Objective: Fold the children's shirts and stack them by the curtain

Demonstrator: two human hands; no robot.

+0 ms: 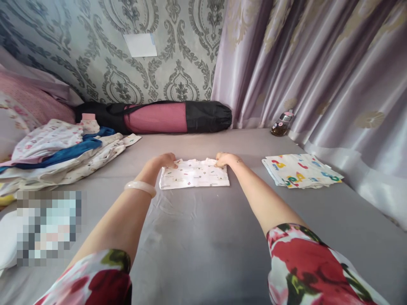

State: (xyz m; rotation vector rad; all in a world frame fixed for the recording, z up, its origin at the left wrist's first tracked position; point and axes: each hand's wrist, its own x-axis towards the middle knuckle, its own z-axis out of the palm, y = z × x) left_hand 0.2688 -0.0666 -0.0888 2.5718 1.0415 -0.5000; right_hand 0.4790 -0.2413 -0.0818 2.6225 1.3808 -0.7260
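Left grip (165, 160) and right grip (226, 159) hold a rectangular, folded, sparsely printed white garment (194, 174).

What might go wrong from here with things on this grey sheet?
The left hand and right hand hold the white printed cloth by its far corners, so uneven pulling might skew it. The loosely stacked clothes could slump. The dark bottle by the curtain might tip if bumped.

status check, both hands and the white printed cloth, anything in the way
Left hand and right hand on far corners; white printed cloth folded, lying on grey sheet; clothes pile left, folded colourful cloth right, both apart from it.
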